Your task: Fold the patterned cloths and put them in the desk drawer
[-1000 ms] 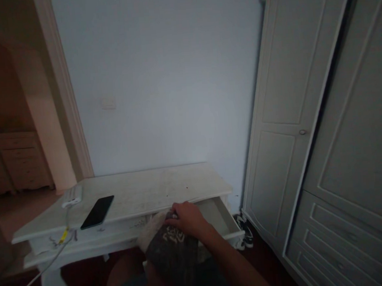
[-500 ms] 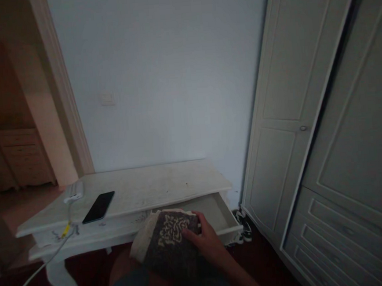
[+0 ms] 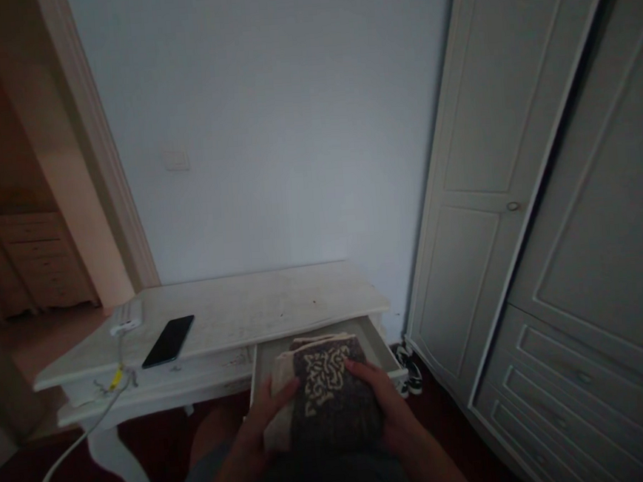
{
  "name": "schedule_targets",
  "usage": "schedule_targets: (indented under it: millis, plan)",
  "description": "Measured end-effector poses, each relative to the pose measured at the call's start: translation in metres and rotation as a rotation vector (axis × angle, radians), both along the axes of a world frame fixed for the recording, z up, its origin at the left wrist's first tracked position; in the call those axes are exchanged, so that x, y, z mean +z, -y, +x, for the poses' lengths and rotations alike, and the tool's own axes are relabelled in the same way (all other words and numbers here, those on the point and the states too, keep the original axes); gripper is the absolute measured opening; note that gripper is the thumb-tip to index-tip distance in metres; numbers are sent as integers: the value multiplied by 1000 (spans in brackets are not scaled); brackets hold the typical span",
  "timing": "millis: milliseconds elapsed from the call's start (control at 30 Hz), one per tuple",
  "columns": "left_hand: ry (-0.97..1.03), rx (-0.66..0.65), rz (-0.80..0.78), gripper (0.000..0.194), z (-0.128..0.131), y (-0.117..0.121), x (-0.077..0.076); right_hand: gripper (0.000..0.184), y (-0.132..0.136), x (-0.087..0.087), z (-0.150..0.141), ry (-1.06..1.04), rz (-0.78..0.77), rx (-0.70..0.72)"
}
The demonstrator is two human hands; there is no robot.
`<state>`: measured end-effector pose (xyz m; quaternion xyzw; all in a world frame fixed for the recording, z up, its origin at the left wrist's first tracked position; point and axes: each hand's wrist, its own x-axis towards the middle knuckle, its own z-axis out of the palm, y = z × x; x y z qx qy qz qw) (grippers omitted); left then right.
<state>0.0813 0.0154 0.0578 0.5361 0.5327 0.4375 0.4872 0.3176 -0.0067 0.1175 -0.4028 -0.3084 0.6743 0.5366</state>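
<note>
A folded towel [image 3: 334,396], dark grey with a cream scroll pattern and a pale band on its left, is held level between both hands. My left hand [image 3: 268,412] is closed on its left side, thumb on top. At the right side, my right hand [image 3: 381,396] grips it, thumb near the pattern; the fingers beneath are hidden. Just beyond the towel is the pulled-out drawer [image 3: 382,347] of a white table [image 3: 281,296]. The towel covers much of the drawer's inside from view.
On the table lie a black phone [image 3: 169,340] and a white power strip [image 3: 127,316], whose cable [image 3: 81,438] hangs over the front. Shoes [image 3: 409,368] stand on the floor by the drawer. A tall wardrobe [image 3: 479,258] lines the right. A doorway opens at the left.
The towel has turned level and moved right, in front of the open drawer. My left hand, hidden before, now shows on its left side. My right hand has shifted slightly right.
</note>
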Motion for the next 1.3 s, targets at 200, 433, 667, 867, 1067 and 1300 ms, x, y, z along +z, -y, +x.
schedule_targets:
  millis: [200,433,667,867,1067,1300]
  plan:
    - [2,58,125,97,-1,-34,10,43,-4,49,63,500,524,-300]
    - [-846,-120,243,46,-17,-33,6,48,-16,43,97,1337,1049,156]
    - [-946,-211,241,41,-11,-28,10,38,-4,-27,97,1608,994,450]
    - [-998,-215,240,43,-13,-29,10,60,-8,-7,98,1476,917,309]
    - [-1022,-214,252,42,-13,-28,8,70,-26,-33,117,1710,428,-200]
    - [-1036,-201,262,43,-12,-27,7,69,-28,-46,132,1650,179,-46]
